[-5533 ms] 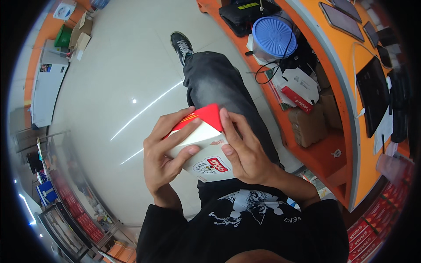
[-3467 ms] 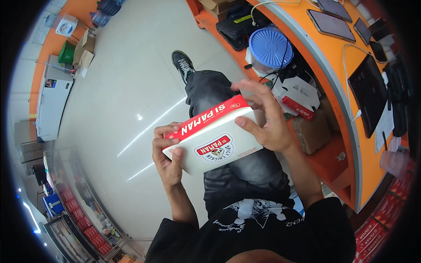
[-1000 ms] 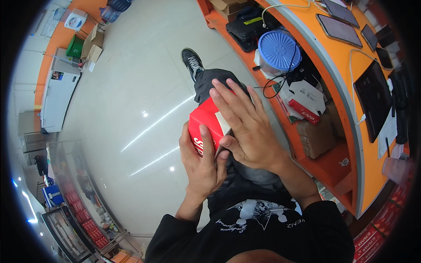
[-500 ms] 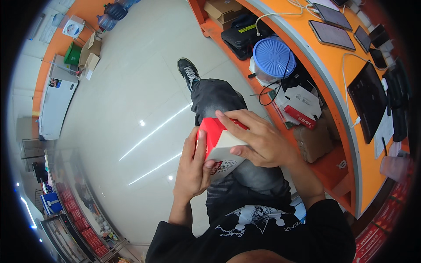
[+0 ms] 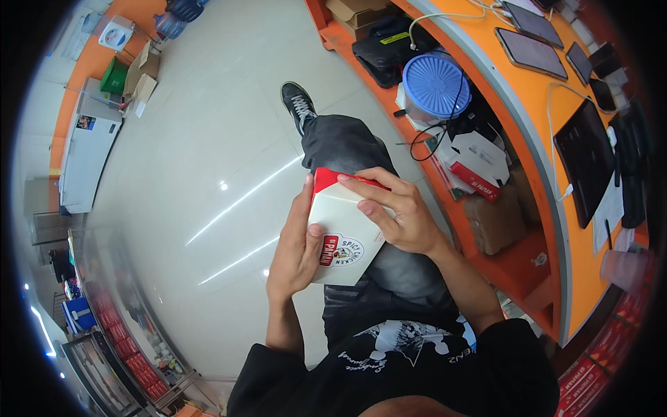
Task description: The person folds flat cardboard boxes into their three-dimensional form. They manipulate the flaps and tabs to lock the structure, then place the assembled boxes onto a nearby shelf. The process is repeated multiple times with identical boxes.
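Observation:
Between my two hands is a small red and white cardboard box [image 5: 330,215], held above my lap. Its white panel with a printed logo faces up, and a red part shows along the far edge. My left hand [image 5: 297,243] grips the left side, thumb on the white face and fingers along the edge. From the right, my right hand [image 5: 396,212] holds the box at its upper right, with fingers lying over the far edge and the thumb on the white panel. The underside of the box is hidden.
To the right, an orange desk [image 5: 479,76] carries several phones [image 5: 531,54] and a black tablet [image 5: 583,163]. On its lower shelf are a blue-lidded tub [image 5: 436,85], flat white and red cartons [image 5: 479,163] and a cable. A white freezer [image 5: 89,156] stands far left.
The box has turned so its white printed panel now faces up, where the red side showed before. My hands have shifted with it and still grip its sides.

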`<move>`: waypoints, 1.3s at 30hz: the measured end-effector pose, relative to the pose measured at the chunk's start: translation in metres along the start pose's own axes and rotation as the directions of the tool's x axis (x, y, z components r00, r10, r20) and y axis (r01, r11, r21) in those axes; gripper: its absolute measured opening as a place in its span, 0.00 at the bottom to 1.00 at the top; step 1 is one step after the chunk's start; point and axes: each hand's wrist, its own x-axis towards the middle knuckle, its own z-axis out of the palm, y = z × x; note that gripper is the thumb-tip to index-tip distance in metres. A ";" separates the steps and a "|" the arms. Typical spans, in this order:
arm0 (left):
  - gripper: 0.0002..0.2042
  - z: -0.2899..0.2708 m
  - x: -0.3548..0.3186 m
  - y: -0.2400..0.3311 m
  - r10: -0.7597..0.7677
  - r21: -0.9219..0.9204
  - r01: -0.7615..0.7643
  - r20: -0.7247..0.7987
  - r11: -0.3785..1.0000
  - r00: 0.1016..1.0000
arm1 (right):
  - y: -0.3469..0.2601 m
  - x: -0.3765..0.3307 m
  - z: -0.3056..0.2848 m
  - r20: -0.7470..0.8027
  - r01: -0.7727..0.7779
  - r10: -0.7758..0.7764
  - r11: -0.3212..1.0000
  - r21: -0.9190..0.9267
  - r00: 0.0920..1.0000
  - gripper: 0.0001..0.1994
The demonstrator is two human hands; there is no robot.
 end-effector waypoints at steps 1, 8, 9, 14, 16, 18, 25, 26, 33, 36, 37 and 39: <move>0.30 -0.003 -0.001 -0.001 -0.054 -0.059 0.056 0.025 0.997 0.998 | -0.001 -0.002 0.002 -0.036 -0.009 0.008 1.000 -0.008 0.999 0.20; 0.30 -0.002 -0.016 -0.011 -0.151 -0.126 0.148 -0.018 0.981 0.988 | -0.007 -0.017 -0.003 -0.141 -0.019 0.017 1.000 -0.017 0.990 0.20; 0.30 0.003 -0.017 -0.013 -0.156 -0.137 0.153 -0.010 0.979 0.988 | -0.008 -0.020 -0.005 -0.144 -0.034 0.027 0.998 -0.048 0.989 0.20; 0.31 0.016 -0.022 -0.015 -0.081 -0.109 0.080 0.003 0.991 0.997 | -0.005 -0.026 -0.007 -0.140 -0.066 0.060 0.997 -0.040 0.988 0.25; 0.32 0.011 -0.024 -0.013 -0.177 -0.049 0.173 -0.087 0.984 0.980 | -0.007 -0.027 -0.006 -0.171 -0.050 0.049 0.999 0.002 0.984 0.32; 0.31 0.010 -0.021 -0.013 -0.247 -0.215 0.192 -0.270 0.957 0.931 | -0.015 -0.029 0.000 -0.247 -0.042 0.050 0.998 0.036 0.968 0.41; 0.29 0.063 0.002 -0.022 -0.308 -0.501 -0.063 -0.622 0.863 0.720 | -0.038 -0.056 0.030 -0.224 -0.098 0.063 0.984 -0.148 0.973 0.42; 0.30 0.070 0.004 -0.021 -0.314 -0.534 -0.062 -0.584 0.843 0.749 | -0.034 -0.059 0.027 -0.249 -0.110 0.075 0.985 -0.130 0.966 0.41; 0.33 0.102 0.019 0.015 -0.280 -0.574 -0.102 -0.537 0.812 0.796 | -0.034 -0.062 0.021 -0.268 0.044 -0.066 0.995 -0.086 0.961 0.54; 0.32 0.124 0.026 0.022 0.021 -0.323 -0.244 -0.565 0.914 0.825 | -0.047 -0.072 0.017 -0.441 0.053 -0.102 0.991 -0.123 0.892 0.55; 0.32 0.130 0.028 0.024 0.113 -0.257 -0.298 -0.553 0.919 0.825 | -0.052 -0.079 0.007 -0.482 0.048 -0.132 0.982 -0.182 0.866 0.55; 0.31 0.137 0.035 0.024 0.282 -0.187 -0.414 -0.487 0.891 0.826 | -0.070 -0.090 -0.016 -0.542 0.108 -0.199 0.975 -0.195 0.816 0.55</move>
